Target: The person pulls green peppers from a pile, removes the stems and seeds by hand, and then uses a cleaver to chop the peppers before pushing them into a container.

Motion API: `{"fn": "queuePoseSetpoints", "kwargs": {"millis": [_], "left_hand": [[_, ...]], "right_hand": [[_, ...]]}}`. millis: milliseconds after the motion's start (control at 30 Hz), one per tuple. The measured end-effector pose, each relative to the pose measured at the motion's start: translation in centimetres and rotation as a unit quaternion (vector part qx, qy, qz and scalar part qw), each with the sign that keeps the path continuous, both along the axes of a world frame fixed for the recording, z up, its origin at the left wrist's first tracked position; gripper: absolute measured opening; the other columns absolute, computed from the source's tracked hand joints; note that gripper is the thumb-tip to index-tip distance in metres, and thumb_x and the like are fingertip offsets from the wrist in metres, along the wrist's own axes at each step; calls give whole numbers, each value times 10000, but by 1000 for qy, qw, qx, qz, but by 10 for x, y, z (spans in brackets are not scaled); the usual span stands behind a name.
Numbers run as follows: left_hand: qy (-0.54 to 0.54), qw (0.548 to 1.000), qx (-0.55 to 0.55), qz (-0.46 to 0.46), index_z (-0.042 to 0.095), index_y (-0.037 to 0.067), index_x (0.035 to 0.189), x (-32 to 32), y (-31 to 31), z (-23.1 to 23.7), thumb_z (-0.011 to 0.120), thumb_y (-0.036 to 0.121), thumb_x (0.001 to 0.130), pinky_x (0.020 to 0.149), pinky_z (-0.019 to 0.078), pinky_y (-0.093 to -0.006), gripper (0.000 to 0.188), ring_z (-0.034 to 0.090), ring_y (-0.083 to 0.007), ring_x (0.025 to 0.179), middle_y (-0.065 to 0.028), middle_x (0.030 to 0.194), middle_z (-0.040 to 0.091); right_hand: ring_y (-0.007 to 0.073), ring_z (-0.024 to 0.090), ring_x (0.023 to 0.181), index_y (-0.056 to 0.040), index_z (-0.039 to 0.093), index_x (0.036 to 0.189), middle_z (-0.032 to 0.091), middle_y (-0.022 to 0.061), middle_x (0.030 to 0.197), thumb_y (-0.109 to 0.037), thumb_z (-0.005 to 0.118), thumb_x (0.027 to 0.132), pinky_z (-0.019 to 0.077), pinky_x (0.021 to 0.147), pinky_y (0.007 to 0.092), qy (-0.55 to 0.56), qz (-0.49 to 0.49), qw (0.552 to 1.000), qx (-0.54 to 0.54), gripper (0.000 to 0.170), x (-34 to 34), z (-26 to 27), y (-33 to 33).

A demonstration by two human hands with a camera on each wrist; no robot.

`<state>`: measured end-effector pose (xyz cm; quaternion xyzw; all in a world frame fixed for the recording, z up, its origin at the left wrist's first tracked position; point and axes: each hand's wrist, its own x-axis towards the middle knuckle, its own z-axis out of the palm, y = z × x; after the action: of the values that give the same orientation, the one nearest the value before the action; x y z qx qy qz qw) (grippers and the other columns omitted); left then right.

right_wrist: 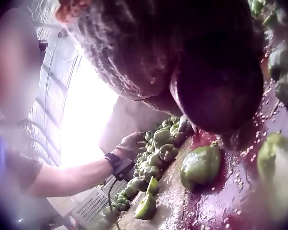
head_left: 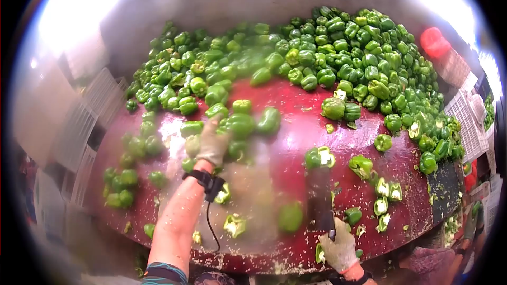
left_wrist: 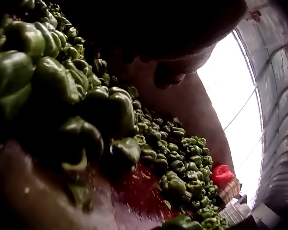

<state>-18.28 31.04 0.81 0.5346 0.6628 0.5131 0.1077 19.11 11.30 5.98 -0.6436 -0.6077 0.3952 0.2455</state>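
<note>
Pale-gloved left hand (head_left: 213, 146), centre-left, at glossy green bell peppers (head_left: 238, 126): grip indeterminable. Pale-gloved right hand (head_left: 340, 249), lower right: clasping broad dark knife (head_left: 320, 203); keep blade clear.

We find the left forearm (head_left: 177, 219) bare and extended forward, slanting up to a banded left wrist (head_left: 204, 165). The gloved left grip (head_left: 213, 145) reaches ahead, fingers extended. We note the right grip (head_left: 339, 249), likewise gloved, positioned lower and nearer the body, its fingers curled in a hold.
</note>
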Motion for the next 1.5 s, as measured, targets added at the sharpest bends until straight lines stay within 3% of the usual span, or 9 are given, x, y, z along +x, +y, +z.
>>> {"fn": "queuePoseSetpoints", "kwargs": {"millis": [233,333,367,667,933,1200,1333,1400,1500], "left_hand": [[40,972,-226,-43,528,8,1367,-9,96,33,704,204,864,990,478,-338,568,613,-285,1166,-199,1287,621],[46,950,-303,-55,511,-15,1374,-12,106,11,722,220,881,923,506,-299,585,621,-192,1095,-171,1257,632],[-191,936,-277,-107,488,-44,1381,-14,105,-2,706,228,896,918,508,-292,597,615,-192,1107,-170,1258,624],[71,946,-265,-172,458,-26,1419,-33,104,-29,690,301,874,978,469,-302,676,584,-222,1163,-174,1312,592],[187,894,-400,-75,498,169,1438,-9,76,-4,718,375,732,1141,343,-404,767,371,-369,1383,-159,1532,343],[145,946,-257,-137,563,82,1300,-22,10,-26,735,122,682,1050,437,-366,643,510,-344,1255,-192,1388,499],[-167,916,-323,-169,615,57,1240,12,-36,-6,681,-73,706,888,533,-302,554,622,-194,1029,-64,1161,631],[109,944,-222,-217,637,32,1204,16,-60,-5,666,-106,694,896,523,-286,530,612,-180,1044,-50,1237,590],[-32,911,-349,-217,666,43,1177,12,-71,16,627,-122,726,892,514,-266,482,610,-153,1019,-46,1205,598]], "right_hand": [[112,557,635,-40,613,1155,618,78,800,-16,625,790,476,596,264,-50,44,989,128,366,20,-13,55],[351,649,783,-83,593,1146,630,167,861,-72,580,828,514,710,437,-54,95,984,142,318,-2,5,135],[375,633,795,-88,577,1149,621,171,852,-97,586,826,504,717,482,-122,114,967,192,324,-10,0,164],[351,638,1117,-43,641,1213,648,220,1199,-142,529,916,528,921,462,-337,167,921,105,333,-148,-15,360],[337,673,1001,-79,665,1094,702,178,1027,-134,523,876,532,870,445,-384,341,833,207,265,-164,-16,348],[306,699,754,-102,700,906,722,114,808,-292,345,1036,568,731,444,-297,301,873,244,423,-136,1,238],[328,694,866,-34,559,1266,683,146,992,-179,403,987,566,734,416,-290,408,827,256,351,-97,20,188],[324,676,895,-32,390,1442,637,179,1037,-96,411,948,560,752,421,-259,410,856,176,499,-75,26,177],[294,654,812,-31,345,1474,624,176,950,-56,408,925,553,735,426,-196,331,895,226,553,-28,4,172]]}}
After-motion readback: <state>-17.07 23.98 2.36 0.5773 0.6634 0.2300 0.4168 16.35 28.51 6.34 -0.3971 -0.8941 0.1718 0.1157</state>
